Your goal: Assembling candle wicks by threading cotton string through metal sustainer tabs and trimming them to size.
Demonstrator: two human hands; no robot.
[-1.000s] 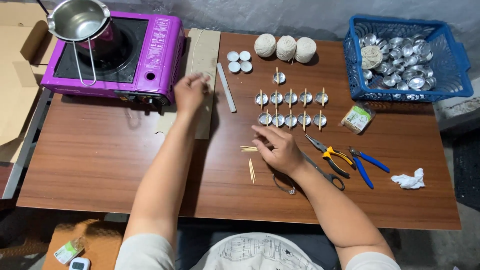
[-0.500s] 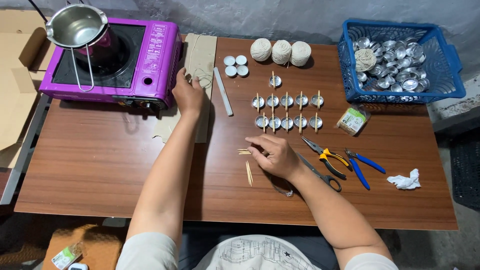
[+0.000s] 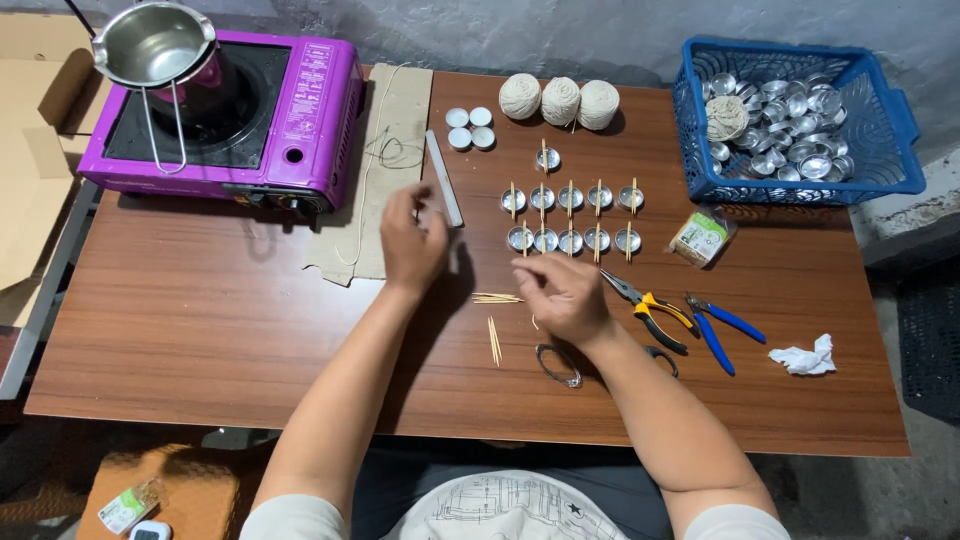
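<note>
Toothpicks (image 3: pixel 497 298) lie in a small bundle on the table (image 3: pixel 200 320), long axis running left to right, just left of the right hand (image 3: pixel 565 295) and near-right of the left hand (image 3: pixel 412 240). The right hand is the nearer of the two; its fingers (image 3: pixel 535 268) are curled and pinched loosely together above the wood, and whether they hold a stick or a bit of string I cannot tell. The left hand hovers, blurred, fingers part bent, over the near end of the grey stick (image 3: pixel 442 178); what it grips, if anything, is unclear. A second bundle of sticks (image 3: pixel 494 341) lies nearer, its axis running near to far. Far of the right hand stand rows of small metal cups (image 3: pixel 570 220), each bridged by a stick. Pliers (image 3: pixel 652 307) lie right of the right hand.
</note>
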